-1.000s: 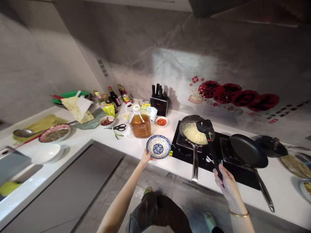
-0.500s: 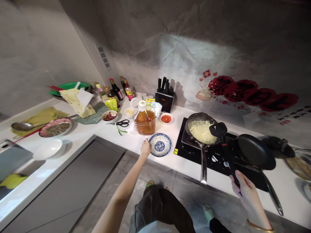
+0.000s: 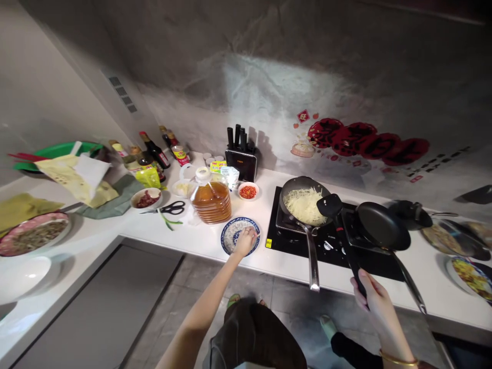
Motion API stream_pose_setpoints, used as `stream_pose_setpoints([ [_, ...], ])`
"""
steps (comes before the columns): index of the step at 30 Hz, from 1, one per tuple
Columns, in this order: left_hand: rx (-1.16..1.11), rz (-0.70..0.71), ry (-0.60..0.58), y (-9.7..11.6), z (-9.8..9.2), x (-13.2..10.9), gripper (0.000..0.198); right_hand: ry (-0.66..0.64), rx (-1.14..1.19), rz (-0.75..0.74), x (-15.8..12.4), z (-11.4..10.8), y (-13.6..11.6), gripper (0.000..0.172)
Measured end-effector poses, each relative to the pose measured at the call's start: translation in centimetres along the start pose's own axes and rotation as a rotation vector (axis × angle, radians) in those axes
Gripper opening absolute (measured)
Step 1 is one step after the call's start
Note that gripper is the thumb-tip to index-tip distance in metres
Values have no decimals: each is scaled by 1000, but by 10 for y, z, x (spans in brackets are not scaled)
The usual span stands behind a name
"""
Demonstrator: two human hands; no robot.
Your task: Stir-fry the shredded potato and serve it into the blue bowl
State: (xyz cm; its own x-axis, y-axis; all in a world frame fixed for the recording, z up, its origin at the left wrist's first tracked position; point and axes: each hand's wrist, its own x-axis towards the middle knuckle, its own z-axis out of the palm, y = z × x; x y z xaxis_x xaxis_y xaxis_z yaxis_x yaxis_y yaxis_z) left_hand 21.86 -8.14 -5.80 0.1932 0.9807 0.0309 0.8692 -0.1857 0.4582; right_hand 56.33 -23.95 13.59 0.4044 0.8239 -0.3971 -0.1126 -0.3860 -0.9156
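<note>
My right hand (image 3: 372, 293) is closed around the handle of a black spatula (image 3: 343, 230). The spatula's head rests over the right rim of a frying pan (image 3: 298, 225), against pale shredded potato (image 3: 304, 206). This pan sits on the left burner, its steel handle pointing towards me. My left hand (image 3: 245, 241) hovers over a blue-and-white patterned plate (image 3: 229, 237) with loosely bent fingers, and I see nothing in them. Behind the plate stands a big jug of amber cooking oil (image 3: 211, 202). A small bowl of chopped red chili (image 3: 248, 191) is farther back.
A second black pan (image 3: 384, 225) occupies the right burner of the black stove (image 3: 284, 238). Scissors (image 3: 172, 207), a bowl of dark red pieces (image 3: 146, 199) and sauce bottles (image 3: 154, 150) stand left. A knife block (image 3: 241, 163) is behind; a dish of food (image 3: 471, 277) lies far right.
My left hand has moved right, from the plate's left edge to over its right half. My right hand keeps its hold on the spatula. The view has shifted right.
</note>
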Motion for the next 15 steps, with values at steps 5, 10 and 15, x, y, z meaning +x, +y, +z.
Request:
stream_pose_setpoints([
  [5,-62,69,-11,29,18,-16,25,-11,11,-9,-2,3,2,43],
  [10,-105,-25,37,39,24,-19,28,8,3,14,-2,6,-1,44],
  [15,-200,-66,128,40,5,-30,18,-7,-10,8,1,2,-3,43],
])
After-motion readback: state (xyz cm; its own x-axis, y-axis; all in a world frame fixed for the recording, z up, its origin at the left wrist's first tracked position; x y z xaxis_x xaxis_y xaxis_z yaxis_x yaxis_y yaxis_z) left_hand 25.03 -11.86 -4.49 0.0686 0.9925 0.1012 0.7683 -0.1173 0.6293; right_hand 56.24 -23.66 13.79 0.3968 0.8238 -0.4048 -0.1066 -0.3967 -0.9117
